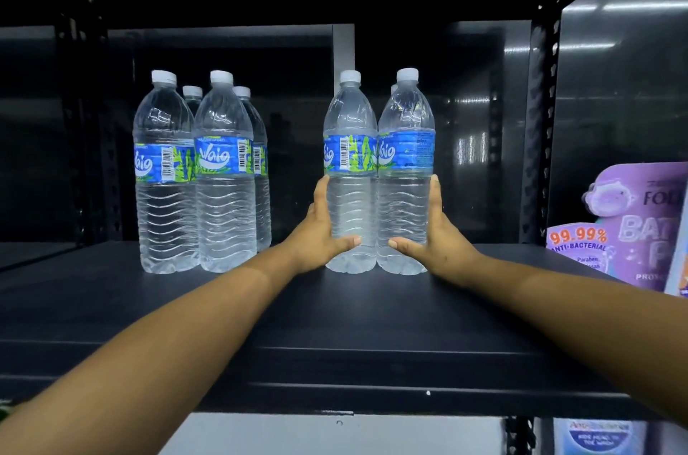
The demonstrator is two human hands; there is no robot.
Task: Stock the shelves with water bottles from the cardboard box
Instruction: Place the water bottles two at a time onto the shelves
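Forearms: both bare, reaching up and forward over the shelf [335, 309] lip from the bottom corners of the view.
Left hand [320, 234]: cupped round the left flank of the left bottle [350, 171], low on the ribbed part; thumb across the front, fingers curled behind.
Right hand [428, 234]: mirrors it on the right bottle [406, 171]; thumb in front, fingers wrapped round the outer side.
Grip: each hand holds one bottle; the two bottles are pressed side by side, touching.
Position: pair upright, bases on or just off the shelf, cannot tell which; right of centre.
Behind pair: a white cap just shows between the two necks, so at least one more bottle stands there.
Left group [201, 175]: four bottles in a two-by-two block, well apart from the held pair, nobody touching them.
Progress: judged partway. At least seven bottles up; bare shelf remains between the groups, in front and to the right.
Left to do: settle this pair, let go, fetch more. Box not in view, so remaining count unknown.
Bottle look: clear ribbed plastic, full of water, white screw caps, blue-green "Waig" label with barcode.
Handling: smooth and heavy when full; tall and narrow, may tip if released crooked.
Other: purple antibacterial packs [633, 231] at far right.
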